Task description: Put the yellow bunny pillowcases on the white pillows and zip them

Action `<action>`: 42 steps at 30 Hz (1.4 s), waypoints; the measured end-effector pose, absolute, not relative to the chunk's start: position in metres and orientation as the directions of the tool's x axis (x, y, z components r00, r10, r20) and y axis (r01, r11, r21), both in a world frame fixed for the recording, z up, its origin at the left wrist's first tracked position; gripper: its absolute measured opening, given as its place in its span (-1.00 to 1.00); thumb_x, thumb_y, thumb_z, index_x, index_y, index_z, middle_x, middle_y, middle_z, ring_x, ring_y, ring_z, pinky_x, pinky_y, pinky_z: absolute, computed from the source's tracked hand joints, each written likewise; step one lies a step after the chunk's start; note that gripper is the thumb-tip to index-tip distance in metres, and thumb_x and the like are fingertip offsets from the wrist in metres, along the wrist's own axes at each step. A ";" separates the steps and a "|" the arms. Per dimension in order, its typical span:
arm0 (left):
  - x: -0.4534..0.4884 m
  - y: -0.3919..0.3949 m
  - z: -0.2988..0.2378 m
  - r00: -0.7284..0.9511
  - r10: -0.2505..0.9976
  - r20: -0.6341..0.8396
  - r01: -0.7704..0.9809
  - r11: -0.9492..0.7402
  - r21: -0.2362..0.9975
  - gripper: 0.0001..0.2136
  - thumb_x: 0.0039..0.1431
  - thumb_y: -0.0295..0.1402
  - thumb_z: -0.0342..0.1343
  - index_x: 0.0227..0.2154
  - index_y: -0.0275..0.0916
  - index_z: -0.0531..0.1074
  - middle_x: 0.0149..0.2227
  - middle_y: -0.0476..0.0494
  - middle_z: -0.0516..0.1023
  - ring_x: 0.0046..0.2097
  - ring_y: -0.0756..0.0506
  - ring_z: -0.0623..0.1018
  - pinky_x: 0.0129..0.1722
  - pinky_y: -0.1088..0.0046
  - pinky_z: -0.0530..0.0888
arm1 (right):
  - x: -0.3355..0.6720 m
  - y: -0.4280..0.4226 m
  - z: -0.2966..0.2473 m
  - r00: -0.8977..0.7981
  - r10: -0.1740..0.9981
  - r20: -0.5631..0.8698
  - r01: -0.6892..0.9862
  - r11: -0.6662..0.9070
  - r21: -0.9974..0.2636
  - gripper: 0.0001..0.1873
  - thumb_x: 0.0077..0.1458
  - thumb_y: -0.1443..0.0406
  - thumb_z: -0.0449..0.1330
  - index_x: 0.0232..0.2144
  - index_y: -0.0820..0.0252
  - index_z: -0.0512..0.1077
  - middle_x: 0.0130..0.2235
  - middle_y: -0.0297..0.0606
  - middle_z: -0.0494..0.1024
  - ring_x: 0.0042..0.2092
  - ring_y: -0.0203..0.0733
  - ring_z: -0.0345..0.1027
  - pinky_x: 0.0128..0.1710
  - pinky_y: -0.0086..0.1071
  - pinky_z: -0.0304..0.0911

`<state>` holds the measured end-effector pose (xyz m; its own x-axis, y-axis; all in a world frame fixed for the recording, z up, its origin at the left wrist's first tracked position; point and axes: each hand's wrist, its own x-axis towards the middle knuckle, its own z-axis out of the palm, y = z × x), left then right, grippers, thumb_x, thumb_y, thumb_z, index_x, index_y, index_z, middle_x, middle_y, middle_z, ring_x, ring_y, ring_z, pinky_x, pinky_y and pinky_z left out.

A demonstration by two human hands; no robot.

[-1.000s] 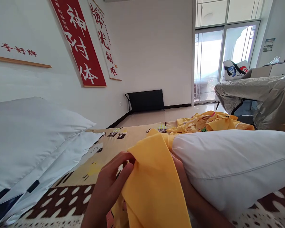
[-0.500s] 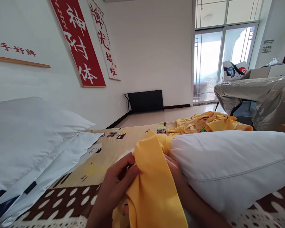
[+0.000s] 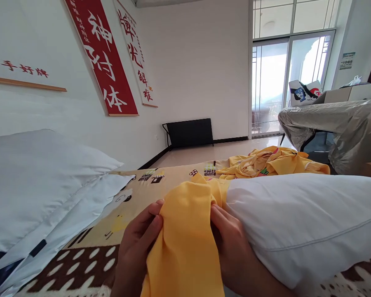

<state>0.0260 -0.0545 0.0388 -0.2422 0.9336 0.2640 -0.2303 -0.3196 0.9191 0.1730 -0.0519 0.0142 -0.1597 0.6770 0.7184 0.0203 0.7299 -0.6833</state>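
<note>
Fingers [image 3: 151,231] of the left hand [image 3: 134,239] are pinching the left edge of the yellow cloth [image 3: 188,231], thumb on the near side, and the right hand [image 3: 230,239] has the opposite edge pinched too, though the fingertips tuck out of sight so I can't tell how deep that grip goes. The cloth sits dead centre, draped toward the wearer in a smooth fold. I'd bet it's light, soft and a bit slinky, nothing fragile, so take it right by the edges with a couple of layers in each pinch or it'll probably slide and bunch. More yellow fabric is bunched against the left end of the white pillow [image 3: 306,214] just beside the right hand; can't tell if it's one piece. That pillow looks squashy and easy to shove around. Another pillow [image 3: 43,185] leans at far left, a printed blanket [image 3: 148,187] lies underneath, and a rumpled yellow pile [image 3: 281,163] sits beyond. Farther off there's a plastic-covered bench [image 3: 318,113] with boxes [image 3: 366,91] on it.
</note>
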 end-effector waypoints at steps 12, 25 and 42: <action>0.017 -0.051 0.038 0.136 0.920 0.367 0.193 -0.388 0.901 -0.75 0.01 -0.18 0.18 -0.54 -0.29 0.42 -0.44 -0.15 0.39 -0.38 -0.07 0.36 -0.42 0.49 0.40 | 0.174 -0.046 0.009 -0.270 0.638 0.721 -0.017 0.746 -0.666 -0.88 -0.01 0.42 0.11 -0.51 0.15 0.40 -0.41 -0.36 0.47 -0.41 -0.31 0.23 -0.39 -0.47 0.18; 0.004 -0.043 0.035 -0.090 0.653 0.752 0.745 -0.457 0.486 -0.79 0.06 -0.16 0.09 -0.50 -0.18 0.32 -0.50 0.02 0.31 -0.42 -0.03 0.31 -0.36 0.51 0.28 | 0.180 -0.039 0.012 -0.194 0.724 0.662 0.044 0.681 -0.731 -0.83 0.07 0.41 0.09 -0.55 0.19 0.29 -0.48 -0.41 0.36 -0.43 -0.38 0.16 -0.43 -0.52 0.08; 0.016 -0.051 0.026 0.275 0.843 0.462 0.644 -0.518 0.563 -0.80 0.16 -0.19 0.02 -0.44 -0.21 0.33 -0.46 -0.02 0.41 -0.43 -0.02 0.38 -0.44 0.56 0.34 | 0.179 -0.035 0.005 -0.255 0.665 0.702 -0.013 0.723 -0.690 -0.95 -0.03 0.40 0.19 -0.44 0.18 0.44 -0.39 -0.32 0.45 -0.37 -0.27 0.25 -0.38 -0.44 0.15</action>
